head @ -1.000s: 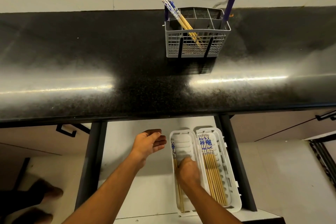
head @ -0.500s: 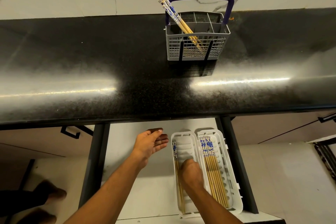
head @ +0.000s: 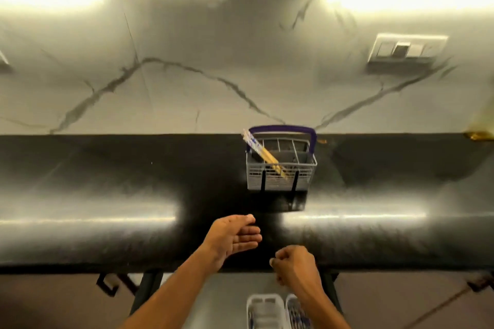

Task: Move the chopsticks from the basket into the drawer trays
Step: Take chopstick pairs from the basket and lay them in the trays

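A grey cutlery basket [head: 280, 177] with a purple handle stands on the black counter near the wall. Chopsticks [head: 263, 153] with blue-patterned tops lean to the left inside it. My left hand [head: 235, 235] hovers over the counter's front part, palm up, fingers apart, holding nothing. My right hand [head: 294, 266] is at the counter's front edge, fingers curled shut with nothing seen in them. Two white trays [head: 263, 307] lie in the open drawer at the bottom edge; the right tray [head: 295, 311] shows blue chopstick tops.
The black counter [head: 107, 195] runs the full width, with bright reflections. A marble backsplash carries a switch plate [head: 406, 48] at upper right. A black drawer handle [head: 109, 284] shows at lower left, under the counter edge.
Both hands rose out of the drawer to the counter's front. My right hand left the chopsticks in the left tray. The view tilted up, so the trays dropped to the bottom edge.
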A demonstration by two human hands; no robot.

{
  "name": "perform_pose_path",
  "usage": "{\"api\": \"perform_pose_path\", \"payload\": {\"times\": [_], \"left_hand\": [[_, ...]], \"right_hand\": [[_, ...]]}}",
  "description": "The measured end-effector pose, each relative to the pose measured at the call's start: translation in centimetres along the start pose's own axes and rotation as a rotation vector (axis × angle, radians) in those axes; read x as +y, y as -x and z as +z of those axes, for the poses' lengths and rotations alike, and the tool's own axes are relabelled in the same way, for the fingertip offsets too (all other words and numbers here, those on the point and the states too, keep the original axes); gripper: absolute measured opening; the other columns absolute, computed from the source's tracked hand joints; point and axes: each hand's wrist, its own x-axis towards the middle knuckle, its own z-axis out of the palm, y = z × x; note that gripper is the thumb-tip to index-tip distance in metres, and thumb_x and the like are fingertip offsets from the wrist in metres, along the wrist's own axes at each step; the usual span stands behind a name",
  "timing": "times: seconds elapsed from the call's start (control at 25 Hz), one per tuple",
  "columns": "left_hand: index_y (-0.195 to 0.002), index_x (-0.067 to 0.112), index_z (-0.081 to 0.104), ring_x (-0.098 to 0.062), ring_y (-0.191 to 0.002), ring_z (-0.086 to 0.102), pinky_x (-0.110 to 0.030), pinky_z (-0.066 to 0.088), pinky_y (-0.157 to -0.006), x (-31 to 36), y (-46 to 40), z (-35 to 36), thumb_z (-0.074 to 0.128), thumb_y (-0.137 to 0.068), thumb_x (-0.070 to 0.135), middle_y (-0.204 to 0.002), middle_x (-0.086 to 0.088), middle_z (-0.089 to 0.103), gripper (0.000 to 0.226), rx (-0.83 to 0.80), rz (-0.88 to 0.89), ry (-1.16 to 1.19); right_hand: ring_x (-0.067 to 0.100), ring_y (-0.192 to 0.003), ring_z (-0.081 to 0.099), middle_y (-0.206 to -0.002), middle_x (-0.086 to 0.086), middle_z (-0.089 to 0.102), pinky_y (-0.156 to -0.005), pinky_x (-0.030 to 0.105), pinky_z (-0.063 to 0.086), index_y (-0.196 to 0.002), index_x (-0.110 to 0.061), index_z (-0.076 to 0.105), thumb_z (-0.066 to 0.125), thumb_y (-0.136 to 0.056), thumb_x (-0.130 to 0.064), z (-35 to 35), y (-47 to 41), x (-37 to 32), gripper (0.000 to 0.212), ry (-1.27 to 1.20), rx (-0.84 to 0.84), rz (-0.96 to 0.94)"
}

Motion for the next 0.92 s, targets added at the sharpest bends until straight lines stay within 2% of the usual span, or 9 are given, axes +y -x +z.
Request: {"api": "perform_pose_path", "payload": {"times": [0.16,0.32,0.4,0.52,0.64,0.76,0.92], "left_hand": [[-0.106,0.002,0.065,-0.029,-0.089,0.074,-0.036,0.062,-0.078,6.5,-1.8,3.2,0.062,-0.096,0.016,-0.096,-0.018,0.073,0.017,0.13,0.12,-0.011],[-0.097,0.013,0.064,-0.023,-0.092,0.072,-0.032,0.062,-0.076,9.5,-5.1,5.5,0.064,-0.095,0.018,-0.1,-0.013,0.072,0.005,0.246,0.174,-0.049],[-0.084,0.016,0.062,-0.019,-0.085,0.07,-0.03,0.06,-0.071,10.7,-7.3,6.1,0.066,-0.093,0.02,-0.09,-0.007,0.07,0.011,0.354,0.215,-0.096],[-0.067,0.017,0.057,-0.023,-0.081,0.069,-0.042,0.061,-0.083,12.1,-10.5,6.5,0.07,-0.089,0.022,-0.084,-0.011,0.069,0.027,0.529,0.244,-0.179],[-0.067,0.015,0.066,-0.025,-0.079,0.072,-0.045,0.062,-0.081,13.0,-12.7,6.8,0.072,-0.087,0.022,-0.087,-0.016,0.075,0.022,0.593,0.269,-0.222],[-0.062,0.021,0.061,-0.026,-0.086,0.075,-0.044,0.063,-0.079,13.4,-14.2,7.2,0.07,-0.089,0.018,-0.076,-0.007,0.071,0.028,0.638,0.276,-0.194],[-0.065,0.024,0.061,-0.022,-0.079,0.076,-0.044,0.063,-0.077,13.2,-15.1,7.6,0.071,-0.089,0.021,-0.078,-0.005,0.073,0.026,0.673,0.282,-0.226]], "right_hand": [[0.015,-0.056,0.069,-0.06,0.001,0.069,-0.06,0.032,0.061,-0.063,-0.015,0.065,0.07,-0.087,-0.021,-4.8,-1.1,-4.8,0.026,-0.027,0.087,-0.121],[0.011,-0.061,0.068,-0.07,-0.001,0.071,-0.058,0.024,0.056,-0.08,-0.02,0.071,0.068,-0.091,-0.024,-7.6,-2.3,-7.1,0.012,0.027,0.096,-0.222],[0.01,-0.06,0.065,-0.07,-0.002,0.071,-0.055,0.021,0.051,-0.085,-0.018,0.074,0.067,-0.091,-0.025,-8.7,-3.1,-7.8,0.011,0.055,0.095,-0.259],[0.014,-0.063,0.066,-0.071,0.002,0.072,-0.057,0.024,0.053,-0.082,-0.018,0.073,0.065,-0.092,-0.021,-9.7,-3.6,-8.2,0.013,-0.002,0.061,-0.289],[0.015,-0.065,0.067,-0.072,0.003,0.072,-0.059,0.024,0.056,-0.08,-0.021,0.072,0.064,-0.093,-0.02,-10.8,-4.4,-8.0,0.015,-0.032,0.044,-0.311],[0.014,-0.065,0.066,-0.072,0.003,0.072,-0.058,0.024,0.055,-0.081,-0.019,0.072,0.064,-0.094,-0.02,-11.7,-5.6,-7.2,0.016,-0.04,0.034,-0.302],[0.016,-0.066,0.068,-0.073,0.004,0.072,-0.058,0.025,0.056,-0.081,-0.021,0.07,0.065,-0.093,-0.018,-12.8,-6.9,-6.1,0.014,-0.093,0.036,-0.271]]}}
